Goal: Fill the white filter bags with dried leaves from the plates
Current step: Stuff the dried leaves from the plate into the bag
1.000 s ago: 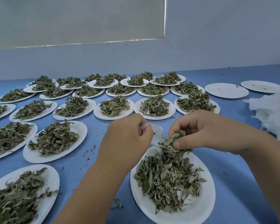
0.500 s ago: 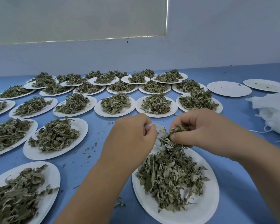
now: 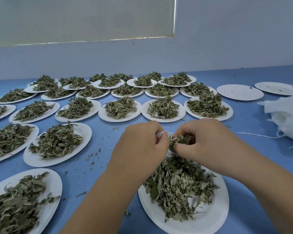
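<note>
White plates (image 3: 210, 222), green leaves (image 3: 178, 184) (dull, greyish), blue table (image 3: 254, 137).

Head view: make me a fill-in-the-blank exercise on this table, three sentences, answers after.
The left grip pinches a filter bag coloured ____.
The right grip pinches dried leaves over the nearest plate, on a table coloured ____.
The almost bare plates at far right number ____.
Missing words: white, blue, two.
</note>
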A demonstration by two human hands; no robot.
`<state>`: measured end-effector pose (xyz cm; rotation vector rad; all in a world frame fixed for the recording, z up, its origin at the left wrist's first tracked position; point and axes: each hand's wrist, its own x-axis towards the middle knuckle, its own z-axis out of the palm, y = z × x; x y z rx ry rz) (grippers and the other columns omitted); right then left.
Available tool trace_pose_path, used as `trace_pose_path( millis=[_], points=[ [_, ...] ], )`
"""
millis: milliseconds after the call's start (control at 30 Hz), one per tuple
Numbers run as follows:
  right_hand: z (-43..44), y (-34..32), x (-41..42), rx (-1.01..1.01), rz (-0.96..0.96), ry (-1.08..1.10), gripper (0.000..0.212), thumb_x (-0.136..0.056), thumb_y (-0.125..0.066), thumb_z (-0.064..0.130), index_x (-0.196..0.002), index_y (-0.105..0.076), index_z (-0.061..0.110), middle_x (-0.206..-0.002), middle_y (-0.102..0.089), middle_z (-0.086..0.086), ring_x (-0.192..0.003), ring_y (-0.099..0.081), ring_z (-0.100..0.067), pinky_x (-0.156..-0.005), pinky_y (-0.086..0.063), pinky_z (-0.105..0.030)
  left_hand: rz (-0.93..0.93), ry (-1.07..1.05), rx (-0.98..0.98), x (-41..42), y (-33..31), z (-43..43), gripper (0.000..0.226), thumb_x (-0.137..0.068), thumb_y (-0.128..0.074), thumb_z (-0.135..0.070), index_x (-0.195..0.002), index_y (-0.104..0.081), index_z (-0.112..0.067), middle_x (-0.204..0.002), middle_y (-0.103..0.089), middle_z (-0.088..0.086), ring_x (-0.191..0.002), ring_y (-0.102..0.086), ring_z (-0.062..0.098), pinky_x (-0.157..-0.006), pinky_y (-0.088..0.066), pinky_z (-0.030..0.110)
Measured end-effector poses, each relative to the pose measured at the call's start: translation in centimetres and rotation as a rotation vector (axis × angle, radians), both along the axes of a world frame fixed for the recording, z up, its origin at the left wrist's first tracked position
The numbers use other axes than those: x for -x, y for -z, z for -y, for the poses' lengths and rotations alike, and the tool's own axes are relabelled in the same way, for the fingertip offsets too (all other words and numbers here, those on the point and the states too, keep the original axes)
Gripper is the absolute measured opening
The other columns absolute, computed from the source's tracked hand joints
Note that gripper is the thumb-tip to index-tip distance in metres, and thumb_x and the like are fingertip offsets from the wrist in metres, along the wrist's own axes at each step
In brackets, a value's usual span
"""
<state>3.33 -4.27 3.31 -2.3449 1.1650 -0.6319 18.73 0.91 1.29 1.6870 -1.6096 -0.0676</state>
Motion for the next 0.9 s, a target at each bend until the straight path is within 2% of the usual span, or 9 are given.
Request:
trace_pose_path(
  millis=[100,167,233,300,433,533,633,767,900],
  points=[
    [-0.2,0.3,-0.3,0.063,-0.062,0.025,0.003,-0.074,-0.067,0.031,-0.076,-0.069,0.032,-0.060,-0.063,0.007,-0.055,-0.055,-0.005,-0.048,-0.043,-0.020,0.009,0.009,-0.002,0.1,0.0,0.0,0.017,-0.088,-0.056,-0.031,-0.073,-0.063,-0.023,-0.061,-0.057,-0.004,-0.061,-0.053,0.011,-0.059,-0.048,0.040],
    [-0.3,0.5,-0.4,0.084,-0.025,0.027,0.004,-0.073,-0.070,0.032,-0.075,-0.067,0.033,-0.060,-0.061,0.010,-0.058,-0.055,0.001,-0.051,-0.044,-0.016,0.005,0.012,-0.002,0.2,0.0,0.0,0.017,-0.087,-0.056,-0.031,-0.074,-0.064,-0.024,-0.060,-0.056,-0.004,-0.061,-0.052,0.011,-0.059,-0.048,0.040],
    [-0.3,0.7,-0.5,0.094,0.034,0.035,0.015,-0.070,-0.074,0.034,-0.075,-0.061,0.036,-0.064,-0.060,0.015,-0.065,-0.055,0.007,-0.056,-0.046,-0.013,0.002,0.014,0.000,0.2,0.0,0.1,0.017,-0.087,-0.057,-0.030,-0.074,-0.064,-0.024,-0.059,-0.054,-0.005,-0.059,-0.050,0.009,-0.057,-0.047,0.037],
    [-0.3,0.8,-0.6,0.107,0.082,0.057,0.021,-0.068,-0.076,0.033,-0.076,-0.056,0.034,-0.068,-0.060,0.015,-0.067,-0.057,0.004,-0.057,-0.049,-0.019,-0.011,0.013,0.004,0.1,0.1,0.1,0.017,-0.087,-0.058,-0.031,-0.073,-0.065,-0.024,-0.057,-0.051,-0.006,-0.056,-0.048,0.008,-0.053,-0.043,0.031],
    [-0.3,1.0,-1.1,0.143,0.083,0.087,0.020,-0.068,-0.077,0.030,-0.073,-0.058,0.030,-0.067,-0.060,0.015,-0.064,-0.057,-0.001,-0.062,-0.052,-0.030,-0.084,0.003,0.002,0.2,0.0,0.1,0.017,-0.084,-0.057,-0.030,-0.071,-0.065,-0.025,-0.051,-0.050,-0.011,-0.053,-0.047,0.004,-0.047,-0.035,0.018],
    [-0.3,1.1,-1.1,0.153,0.099,0.052,0.019,-0.068,-0.076,0.031,-0.076,-0.058,0.031,-0.068,-0.060,0.016,-0.064,-0.057,0.001,-0.055,-0.045,-0.014,-0.126,-0.020,-0.006,0.1,0.0,0.2,0.017,-0.084,-0.058,-0.025,-0.068,-0.065,-0.023,-0.051,-0.051,-0.016,-0.053,-0.048,0.004,-0.050,-0.037,0.015],
    [-0.5,0.8,-0.9,0.120,0.197,-0.007,0.020,-0.070,-0.078,0.028,-0.077,-0.060,0.032,-0.083,-0.059,0.030,-0.066,-0.058,0.005,-0.057,-0.044,-0.009,-0.149,-0.044,0.001,0.0,-0.1,0.3,0.020,-0.085,-0.060,-0.023,-0.065,-0.063,-0.022,-0.047,-0.049,-0.015,-0.052,-0.047,0.004,-0.051,-0.036,0.015],
    [-0.4,0.9,-0.9,0.197,0.204,-0.002,0.015,-0.074,-0.079,0.023,-0.071,-0.065,0.030,-0.067,-0.061,0.015,-0.069,-0.057,0.002,-0.060,-0.043,-0.010,-0.171,-0.041,0.002,0.1,-0.3,0.2,0.020,-0.085,-0.060,-0.021,-0.065,-0.065,-0.021,-0.043,-0.047,-0.014,-0.051,-0.045,0.002,-0.050,-0.035,0.014],
    [-0.4,1.1,-1.2,0.156,0.212,-0.015,0.014,-0.077,-0.075,0.024,-0.068,-0.068,0.032,-0.065,-0.062,0.016,-0.059,-0.055,0.001,-0.052,-0.039,-0.010,-0.196,-0.032,-0.013,0.0,-0.4,0.2,0.019,-0.085,-0.060,-0.021,-0.067,-0.068,-0.021,-0.044,-0.047,-0.015,-0.051,-0.046,0.001,-0.050,-0.036,0.012]
  ],
)
